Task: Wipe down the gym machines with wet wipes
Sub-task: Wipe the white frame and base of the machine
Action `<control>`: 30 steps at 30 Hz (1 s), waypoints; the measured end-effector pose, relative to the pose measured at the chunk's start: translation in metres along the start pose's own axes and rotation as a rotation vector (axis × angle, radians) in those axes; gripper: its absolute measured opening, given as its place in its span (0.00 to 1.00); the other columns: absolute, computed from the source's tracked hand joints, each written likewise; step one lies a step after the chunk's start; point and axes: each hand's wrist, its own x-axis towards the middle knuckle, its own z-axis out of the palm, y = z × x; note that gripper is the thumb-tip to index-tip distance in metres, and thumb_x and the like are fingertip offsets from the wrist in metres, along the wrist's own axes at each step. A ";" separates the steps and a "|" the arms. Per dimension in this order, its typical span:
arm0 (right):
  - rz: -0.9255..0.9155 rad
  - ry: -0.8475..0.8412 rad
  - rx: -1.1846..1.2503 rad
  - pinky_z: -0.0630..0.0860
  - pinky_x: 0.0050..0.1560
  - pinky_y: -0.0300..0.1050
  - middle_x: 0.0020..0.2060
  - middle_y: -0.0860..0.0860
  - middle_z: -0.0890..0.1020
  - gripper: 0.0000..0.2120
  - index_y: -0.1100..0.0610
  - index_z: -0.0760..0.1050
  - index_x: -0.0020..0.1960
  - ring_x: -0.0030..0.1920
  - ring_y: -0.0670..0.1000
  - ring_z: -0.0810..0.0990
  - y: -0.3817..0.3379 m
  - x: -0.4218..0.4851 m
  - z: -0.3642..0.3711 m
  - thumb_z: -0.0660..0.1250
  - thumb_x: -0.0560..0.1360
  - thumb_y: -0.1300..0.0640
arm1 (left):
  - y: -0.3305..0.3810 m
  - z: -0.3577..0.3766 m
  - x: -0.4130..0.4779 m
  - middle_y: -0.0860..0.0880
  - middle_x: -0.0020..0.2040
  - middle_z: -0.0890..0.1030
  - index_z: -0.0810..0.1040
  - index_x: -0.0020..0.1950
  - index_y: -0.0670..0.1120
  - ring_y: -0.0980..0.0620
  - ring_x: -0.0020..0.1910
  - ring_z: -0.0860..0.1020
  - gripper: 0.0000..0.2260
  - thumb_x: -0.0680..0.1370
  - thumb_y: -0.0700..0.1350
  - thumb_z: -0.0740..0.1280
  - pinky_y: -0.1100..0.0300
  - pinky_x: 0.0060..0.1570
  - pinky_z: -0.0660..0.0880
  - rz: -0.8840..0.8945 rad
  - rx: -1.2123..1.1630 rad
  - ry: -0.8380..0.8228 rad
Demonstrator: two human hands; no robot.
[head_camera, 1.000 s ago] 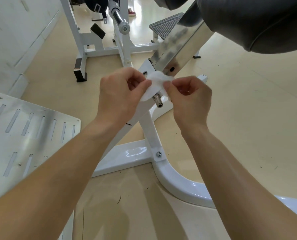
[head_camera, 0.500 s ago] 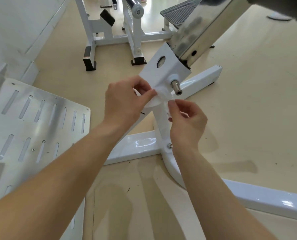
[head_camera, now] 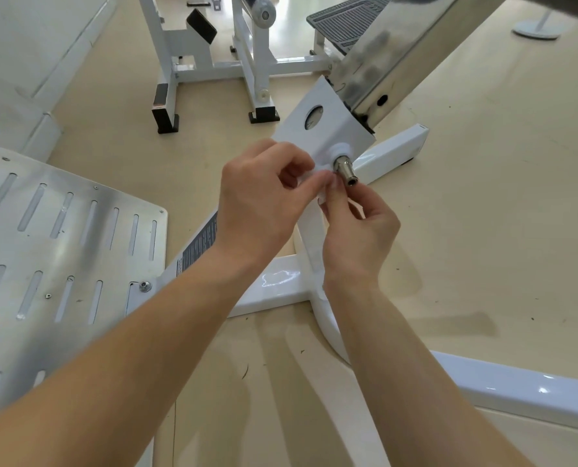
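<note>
A small white wet wipe [head_camera: 316, 176] is pinched between my left hand [head_camera: 264, 200] and my right hand [head_camera: 358, 224], mostly hidden by the fingers. Both hands meet just below and left of a short metal pin [head_camera: 344, 168] that sticks out of the white bracket [head_camera: 328, 129] of a gym machine. A shiny steel post [head_camera: 398, 52] rises from that bracket to the upper right. The machine's white base frame [head_camera: 274, 288] runs along the floor under my wrists.
A slotted metal foot plate [head_camera: 62, 244] lies at the left. Another white machine frame [head_camera: 213, 62] with black feet stands at the back, beside a ribbed grey step [head_camera: 348, 21]. A white base tube [head_camera: 516, 392] crosses the lower right. Beige floor [head_camera: 499, 197] opens to the right.
My hands have drawn closer together with the wipe bunched smaller between the fingertips, now right by the metal pin. The view has shifted, so the machine's pad has left the frame.
</note>
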 end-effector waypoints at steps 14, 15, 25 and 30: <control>0.086 -0.023 -0.146 0.82 0.52 0.50 0.36 0.48 0.86 0.06 0.53 0.81 0.40 0.41 0.48 0.86 0.035 -0.004 0.006 0.78 0.71 0.56 | -0.035 -0.012 -0.012 0.52 0.39 0.79 0.80 0.43 0.47 0.57 0.35 0.76 0.12 0.68 0.47 0.81 0.68 0.37 0.73 -0.067 0.115 -0.073; 0.085 -0.016 -0.148 0.82 0.52 0.49 0.35 0.47 0.86 0.06 0.53 0.81 0.40 0.40 0.47 0.85 0.034 -0.004 0.006 0.78 0.71 0.56 | -0.035 -0.012 -0.011 0.53 0.38 0.79 0.80 0.43 0.47 0.58 0.35 0.75 0.12 0.68 0.47 0.81 0.70 0.37 0.72 -0.060 0.118 -0.077; 0.028 0.017 -0.119 0.82 0.52 0.47 0.34 0.45 0.85 0.06 0.53 0.81 0.41 0.40 0.46 0.85 0.024 0.005 0.007 0.78 0.71 0.57 | -0.036 -0.012 -0.006 0.52 0.37 0.79 0.81 0.41 0.45 0.56 0.34 0.75 0.10 0.70 0.47 0.79 0.67 0.37 0.72 0.003 0.107 -0.063; 0.034 -0.002 -0.143 0.82 0.51 0.50 0.36 0.48 0.85 0.07 0.54 0.80 0.39 0.40 0.49 0.86 0.056 -0.008 0.013 0.78 0.71 0.59 | -0.066 -0.026 -0.028 0.54 0.36 0.78 0.80 0.39 0.45 0.57 0.34 0.74 0.10 0.69 0.47 0.80 0.72 0.37 0.68 -0.057 0.126 -0.101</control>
